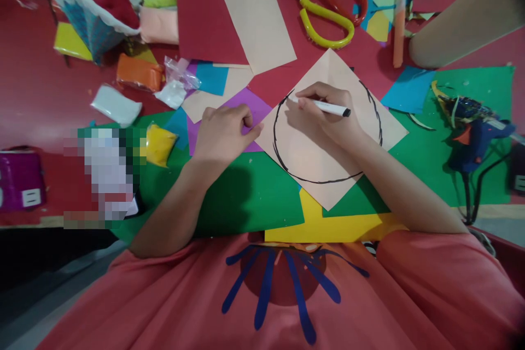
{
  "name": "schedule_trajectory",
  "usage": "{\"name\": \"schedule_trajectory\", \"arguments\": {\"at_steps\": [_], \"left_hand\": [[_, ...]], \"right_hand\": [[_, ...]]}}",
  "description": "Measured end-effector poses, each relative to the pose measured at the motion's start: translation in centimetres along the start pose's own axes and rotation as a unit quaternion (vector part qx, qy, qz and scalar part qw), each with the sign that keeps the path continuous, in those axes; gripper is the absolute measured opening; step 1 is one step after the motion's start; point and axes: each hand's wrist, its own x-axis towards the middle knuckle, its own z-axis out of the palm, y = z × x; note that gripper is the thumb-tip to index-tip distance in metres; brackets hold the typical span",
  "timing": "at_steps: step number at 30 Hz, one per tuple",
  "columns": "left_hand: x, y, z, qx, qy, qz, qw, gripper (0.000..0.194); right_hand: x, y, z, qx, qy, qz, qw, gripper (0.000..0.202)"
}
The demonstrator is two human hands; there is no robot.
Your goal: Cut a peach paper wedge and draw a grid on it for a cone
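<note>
In my right hand (334, 112) is a white marker (328, 107) with a black end, its tip at the upper left of a peach paper square (320, 147). A black curved line on that paper runs down the left, along the bottom and up the right, like a large circle; my right hand and forearm hide some of the sheet. My left hand (225, 134) rests with curled fingers over a purple paper (257, 99), its thumb at the square's left corner. Nothing shows in the left hand, though its palm is hidden.
Large scissors (328, 5) with red and yellow handles lie beyond the paper. A blue glue gun (471, 142) with a cord sits at right, below a cardboard tube (467, 22). At left are clay packets, including an orange packet (139, 72), and a blurred-out phone-like object (107, 172).
</note>
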Motion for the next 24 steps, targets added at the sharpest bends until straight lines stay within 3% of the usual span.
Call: {"name": "schedule_trajectory", "arguments": {"at_steps": [7, 10, 13, 17, 18, 21, 24], "left_hand": [[-0.1, 0.0, 0.0, 0.002, 0.002, 0.009, 1.000, 0.016], [-0.1, -0.1, 0.0, 0.002, 0.007, 0.012, 1.000, 0.017], [0.0, -0.2, 0.2, 0.003, 0.014, 0.024, 1.000, 0.018], [-0.3, -0.3, 0.4, 0.020, 0.017, 0.059, 0.998, 0.018], [-0.4, -0.2, 0.4, 0.019, 0.012, 0.078, 0.997, 0.020], [-0.8, 0.0, 0.5, -0.004, -0.001, 0.142, 0.990, 0.024], [-1.0, 0.1, 0.5, -0.028, 0.029, 0.173, 0.984, 0.023]], "right_hand": [[0.4, 0.9, -1.3, -0.067, 0.125, 0.028, 0.989, 0.014], [0.1, 0.3, -1.8, -0.057, 0.124, 0.024, 0.990, 0.023], [-0.9, -1.7, -2.0, -0.099, 0.056, -0.008, 0.993, 0.031], [-3.2, -3.5, -1.3, -0.317, -0.030, -0.061, 0.946, 0.038], [-3.8, -3.4, -1.0, -0.342, -0.036, -0.043, 0.938, 0.043], [-5.1, -2.3, -0.5, -0.355, -0.085, -0.045, 0.930, 0.060], [-5.3, -1.2, -1.5, -0.313, -0.182, -0.114, 0.925, 0.062]]}}
